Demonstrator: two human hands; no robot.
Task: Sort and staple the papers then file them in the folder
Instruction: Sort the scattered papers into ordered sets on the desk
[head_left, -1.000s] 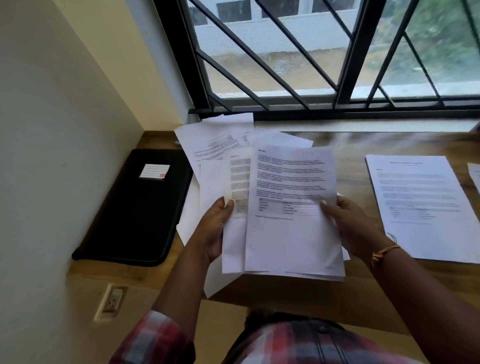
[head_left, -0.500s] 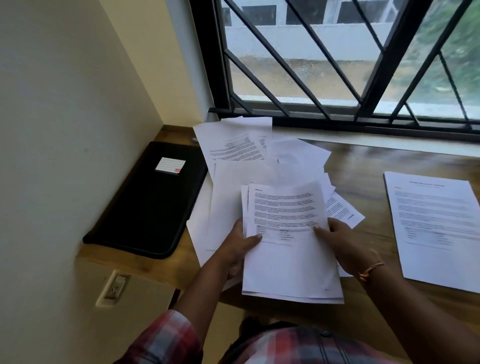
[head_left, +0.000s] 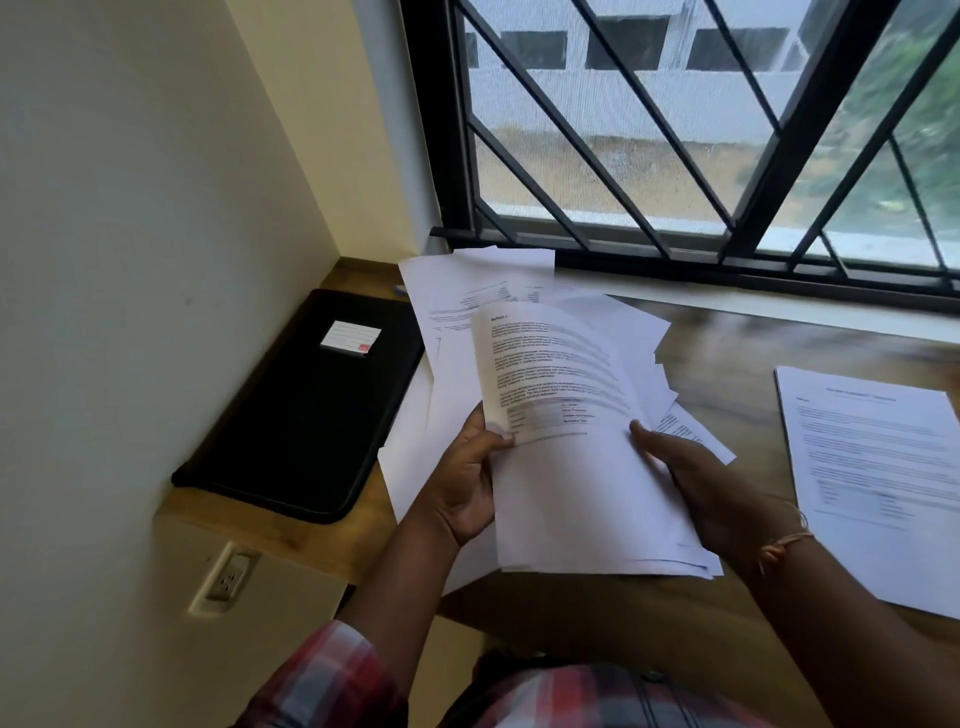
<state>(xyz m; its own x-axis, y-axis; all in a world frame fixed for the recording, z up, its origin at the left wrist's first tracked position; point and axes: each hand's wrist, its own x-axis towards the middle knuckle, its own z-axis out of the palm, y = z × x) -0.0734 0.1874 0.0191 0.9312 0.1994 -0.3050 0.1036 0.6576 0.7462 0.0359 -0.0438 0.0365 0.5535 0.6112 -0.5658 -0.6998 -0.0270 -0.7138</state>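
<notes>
Lowest and leftmost, a wall outlet (head_left: 228, 577) sits in the wall below the near left corner of the black folder (head_left: 306, 410). The black folder lies closed and flat on the wooden desk (head_left: 727, 338), tucked into the corner against the wall, with a small white label (head_left: 350, 336) marked in red on its cover. Immediately right of the folder, loose papers (head_left: 457, 291) spread in an untidy fan that reaches the folder's right edge. Right of the folder's near corner, the left hand (head_left: 462, 483) grips a stack (head_left: 587, 519) of sheets by its left side: the thumb presses down on the printed face and pinches the paper against the fingers, which are hidden underneath, so whether they are spread cannot be told. The top sheet (head_left: 550, 364) of this stack bows upward, its far end curling over the fanned heap. Further right of the folder, the right hand (head_left: 691, 483) takes the stack's other side, thumb laid on the printed face beside a small table of text, the remaining fingers tucked beneath the paper and out of sight. A thin bracelet (head_left: 784, 545) circles that wrist. Farthest right of the folder, well apart from the heap, a printed document (head_left: 872, 467) lies flat on the desk. Beyond the folder and to its right stands a barred window (head_left: 675, 130)
</notes>
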